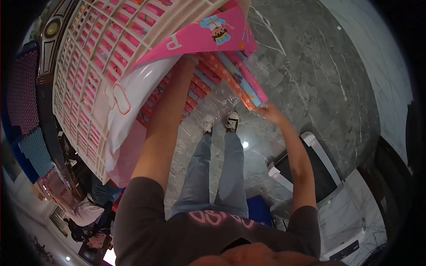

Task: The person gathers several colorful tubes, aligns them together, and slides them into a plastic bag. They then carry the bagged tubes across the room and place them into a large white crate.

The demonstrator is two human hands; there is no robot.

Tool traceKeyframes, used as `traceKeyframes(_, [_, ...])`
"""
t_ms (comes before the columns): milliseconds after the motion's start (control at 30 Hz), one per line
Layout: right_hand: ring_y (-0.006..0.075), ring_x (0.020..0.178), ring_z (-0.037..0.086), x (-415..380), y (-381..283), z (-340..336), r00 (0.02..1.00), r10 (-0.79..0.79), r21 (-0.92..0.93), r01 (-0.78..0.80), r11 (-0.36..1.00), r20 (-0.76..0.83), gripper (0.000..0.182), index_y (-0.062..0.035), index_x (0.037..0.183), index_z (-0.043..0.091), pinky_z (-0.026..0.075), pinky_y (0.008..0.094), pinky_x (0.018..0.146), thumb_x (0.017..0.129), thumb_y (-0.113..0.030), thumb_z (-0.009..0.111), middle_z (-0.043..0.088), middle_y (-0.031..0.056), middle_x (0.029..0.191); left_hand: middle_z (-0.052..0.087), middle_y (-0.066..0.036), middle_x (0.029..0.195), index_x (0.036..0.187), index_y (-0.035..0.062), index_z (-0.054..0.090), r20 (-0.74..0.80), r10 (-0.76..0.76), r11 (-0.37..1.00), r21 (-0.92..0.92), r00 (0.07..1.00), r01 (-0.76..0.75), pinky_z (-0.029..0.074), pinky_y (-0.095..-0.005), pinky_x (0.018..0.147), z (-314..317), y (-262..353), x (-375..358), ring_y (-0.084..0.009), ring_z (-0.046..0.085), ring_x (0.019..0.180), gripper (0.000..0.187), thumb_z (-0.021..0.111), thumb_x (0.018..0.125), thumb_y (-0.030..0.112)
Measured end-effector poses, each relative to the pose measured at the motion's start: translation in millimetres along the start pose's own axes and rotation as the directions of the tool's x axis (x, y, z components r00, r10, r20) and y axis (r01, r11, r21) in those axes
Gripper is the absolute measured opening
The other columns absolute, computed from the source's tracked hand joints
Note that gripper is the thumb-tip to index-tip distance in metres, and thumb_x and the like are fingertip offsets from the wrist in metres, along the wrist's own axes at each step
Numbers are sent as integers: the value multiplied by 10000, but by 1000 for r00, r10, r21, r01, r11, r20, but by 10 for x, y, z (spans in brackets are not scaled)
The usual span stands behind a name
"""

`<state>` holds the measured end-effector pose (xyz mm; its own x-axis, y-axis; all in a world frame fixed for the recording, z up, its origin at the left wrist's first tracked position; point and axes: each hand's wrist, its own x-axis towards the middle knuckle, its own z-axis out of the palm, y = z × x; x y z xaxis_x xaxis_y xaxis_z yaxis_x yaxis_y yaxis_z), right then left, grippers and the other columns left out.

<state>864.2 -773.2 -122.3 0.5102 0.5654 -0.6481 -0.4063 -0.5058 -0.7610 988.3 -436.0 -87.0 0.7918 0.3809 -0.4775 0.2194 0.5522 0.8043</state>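
Observation:
A large cream plastic basket (95,73) stands tilted at the upper left, with a pink printed sheet (195,37) folded over its edge. Under this sheet lie several red patterned rolls (202,80) in clear plastic. My left arm reaches in below the sheet; only the back part of my left hand (191,60) shows, near the upper ends of the rolls, its fingers hidden. Orange, light blue and pink rolls (248,84) stick out over the floor. My right hand (268,111) is closed on their lower ends.
Grey marbled floor (319,88) spreads below and to the right. A black and white treadmill-like machine (310,170) lies at the lower right, beside a blue object (259,210). Dark wooden furniture (51,40) stands at the left. Another person (86,213) is at the lower left.

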Motion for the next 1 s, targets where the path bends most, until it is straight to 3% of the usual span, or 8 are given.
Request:
traceKeyframes(33, [52,499,403,204,-169,-95,1000,-14,22,14,1000,-6,307,-29,808,669,316,271,443,819,-334,642,449,-39,527,590,-63,905,1056,103,528,-8,-2,1000,-1,1000,2,500,-348,721,-568,-592,945,-207,562,783,237,489,888,266])
traceKeyframes(67, [51,488,404,389,-285,-185,1000,-26,44,27,999,-13,312,-40,830,678,310,268,436,818,-349,642,453,-39,524,588,-74,945,1045,98,537,416,309,743,-667,855,56,493,-363,758,-1508,-952,1748,-230,568,858,284,436,908,326])
traceKeyframes(100, [57,482,408,579,-301,-289,1000,-3,35,3,999,-2,310,-41,839,679,311,265,437,813,-348,647,459,-41,527,588,-74,945,1045,98,537,410,304,741,-669,860,57,493,-363,758,-1486,-1028,1728,-230,568,858,284,436,908,326])
traceKeyframes(400, [51,514,380,1621,-592,-675,971,-204,171,182,968,124,256,-65,928,693,290,226,465,816,-286,632,524,-58,624,584,-97,987,1067,95,535,369,146,937,-349,918,-8,454,-376,820,-987,-1381,654,-230,546,931,286,461,888,306])
traceKeyframes(633, [52,514,390,1589,-644,-708,975,-195,110,183,977,109,295,-63,946,682,293,231,449,806,-320,646,581,-34,659,581,-115,1020,1084,92,534,341,39,996,-86,939,-10,424,-387,868,-508,-1584,612,-229,530,988,294,480,873,290])
traceKeyframes(733, [52,512,406,1479,-570,-774,980,-26,-132,52,990,196,306,-52,945,673,300,236,442,795,-318,659,559,-25,622,580,-123,1034,1091,91,534,323,-17,1000,30,946,8,411,-391,888,-379,-1649,598,-229,523,1012,299,488,866,283])
traceKeyframes(900, [50,506,414,357,538,-794,987,132,288,-100,952,-94,320,-20,851,652,304,211,457,846,-336,597,492,-23,591,577,-136,1057,1103,89,533,290,-60,978,208,955,-1,389,-398,923,-211,-1659,461,-228,511,1053,309,502,856,272])
traceKeyframes(1000, [35,496,396,-826,1501,-344,822,416,566,-142,812,-390,227,-59,865,627,283,186,445,876,-278,568,475,-42,601,576,-143,1071,1110,88,532,236,-65,954,301,970,-9,376,-403,943,-150,-1665,418,-228,504,1077,316,510,849,265])
